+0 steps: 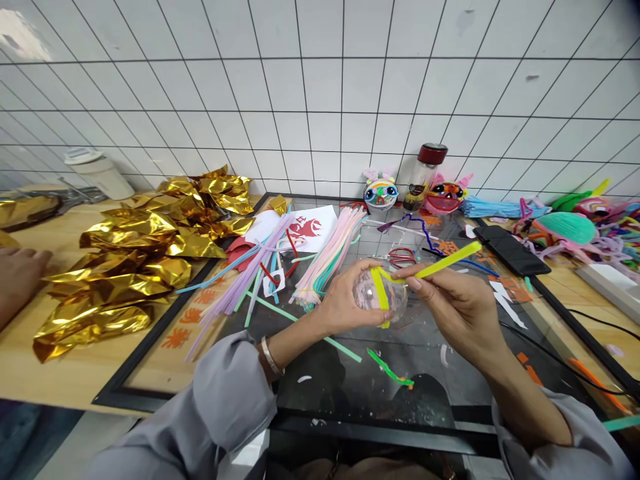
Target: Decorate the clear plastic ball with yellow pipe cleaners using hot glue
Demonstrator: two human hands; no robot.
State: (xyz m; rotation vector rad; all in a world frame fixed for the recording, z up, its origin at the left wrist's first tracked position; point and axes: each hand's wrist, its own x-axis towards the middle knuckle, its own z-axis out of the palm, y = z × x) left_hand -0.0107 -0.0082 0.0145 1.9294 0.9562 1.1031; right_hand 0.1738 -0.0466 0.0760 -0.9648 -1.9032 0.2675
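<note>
My left hand [345,303] is closed round a clear plastic ball [397,303], held up over the dark tabletop. A yellow pipe cleaner [447,260] runs across the ball as a band, and its loose length sticks out up to the right. My right hand [457,303] pinches this pipe cleaner between thumb and fingers, right beside the ball. Below the hands lies a short green twisted pipe cleaner [387,368] with orange at one end. Red-handled scissors [403,256] rest just behind the ball.
Pipe cleaner bundles [330,253] and crumpled gold foil [135,247] spread leftward. Behind stand a glass bottle [423,180] and two decorated balls, one white [380,192], one pink-eared [445,197]. To the right are a black phone [513,250] and a cable [555,360]. Another person's hand [23,267] rests far left.
</note>
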